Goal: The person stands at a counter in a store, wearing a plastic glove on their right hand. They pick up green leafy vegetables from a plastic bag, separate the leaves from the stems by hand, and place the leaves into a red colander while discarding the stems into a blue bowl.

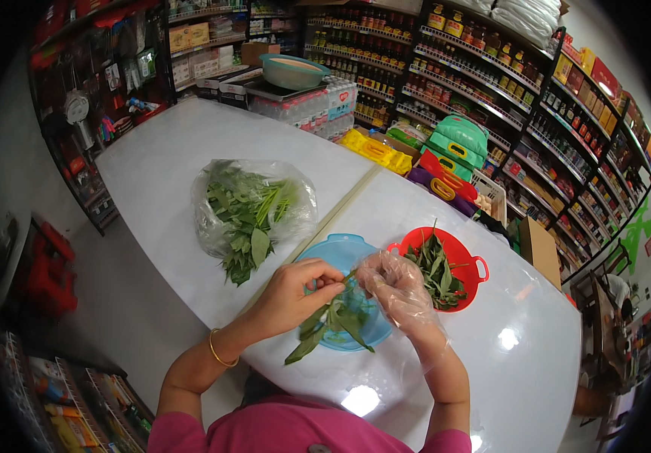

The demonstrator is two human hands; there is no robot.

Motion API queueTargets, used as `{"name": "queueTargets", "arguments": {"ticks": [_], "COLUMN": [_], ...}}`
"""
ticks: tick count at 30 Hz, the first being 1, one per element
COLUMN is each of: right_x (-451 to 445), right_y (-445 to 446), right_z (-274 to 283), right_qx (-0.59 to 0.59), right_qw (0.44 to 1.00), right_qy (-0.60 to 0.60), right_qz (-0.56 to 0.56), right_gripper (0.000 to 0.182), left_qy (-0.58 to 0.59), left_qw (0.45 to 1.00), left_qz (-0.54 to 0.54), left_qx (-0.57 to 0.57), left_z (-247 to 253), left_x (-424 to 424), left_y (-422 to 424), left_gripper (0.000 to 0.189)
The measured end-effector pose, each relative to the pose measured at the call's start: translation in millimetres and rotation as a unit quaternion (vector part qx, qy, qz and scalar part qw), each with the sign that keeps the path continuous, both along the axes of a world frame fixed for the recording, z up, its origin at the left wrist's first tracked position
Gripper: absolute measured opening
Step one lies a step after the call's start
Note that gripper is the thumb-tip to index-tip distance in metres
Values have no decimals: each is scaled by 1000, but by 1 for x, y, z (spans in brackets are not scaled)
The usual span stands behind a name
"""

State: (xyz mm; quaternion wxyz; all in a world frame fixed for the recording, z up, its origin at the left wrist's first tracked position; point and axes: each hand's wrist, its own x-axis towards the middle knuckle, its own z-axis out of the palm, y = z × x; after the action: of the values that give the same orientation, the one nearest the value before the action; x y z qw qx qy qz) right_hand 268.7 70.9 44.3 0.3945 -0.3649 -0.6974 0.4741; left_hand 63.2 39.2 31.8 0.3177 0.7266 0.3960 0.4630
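Over a blue plastic basin, my bare left hand pinches the stem of a leafy green sprig. Its leaves hang down past the basin's near rim. My right hand, in a clear plastic glove, is closed at the other end of the same stem; its fingertips are partly hidden. Just right of that hand stands a red plastic colander with two handles, holding picked green leaves. To the left, a clear plastic bag lies open with a bunch of leafy greens spilling out of it.
The white table has a seam strip running across it. Beyond its far edge are packs of bottled water, a teal basin, green rice bags and a cardboard box. Stocked shelves line the walls.
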Motion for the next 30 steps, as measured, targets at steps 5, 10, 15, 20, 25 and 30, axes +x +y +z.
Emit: {"name": "queueTargets", "arguments": {"ticks": [5, 10, 15, 20, 25, 30], "right_x": [-18, -15, 6, 20, -4, -1], "right_y": [-2, -10, 1, 14, 1, -1], "right_z": [-4, -2, -28, -64, 0, 6], "right_qx": [72, 260, 339, 405, 331, 279], "right_qw": [997, 963, 901, 771, 925, 950], "right_qy": [6, -71, -268, -489, -178, -142], "right_qz": [-18, -14, -38, -55, -59, -22], "right_gripper": [7, 6, 9, 15, 12, 10], "left_qy": [-98, -209, -276, -254, -71, 111], "left_qw": [993, 976, 958, 962, 995, 988], "left_qz": [3, 22, 74, -6, 30, 74], "left_qx": [-62, -48, 5, -96, -65, 79], "left_z": [-7, -12, 13, 13, -6, -2], "left_x": [3, -2, -25, -30, -14, 0], "left_y": [1, 4, 11, 15, 9, -1], "left_gripper": [9, 9, 11, 14, 9, 2]}}
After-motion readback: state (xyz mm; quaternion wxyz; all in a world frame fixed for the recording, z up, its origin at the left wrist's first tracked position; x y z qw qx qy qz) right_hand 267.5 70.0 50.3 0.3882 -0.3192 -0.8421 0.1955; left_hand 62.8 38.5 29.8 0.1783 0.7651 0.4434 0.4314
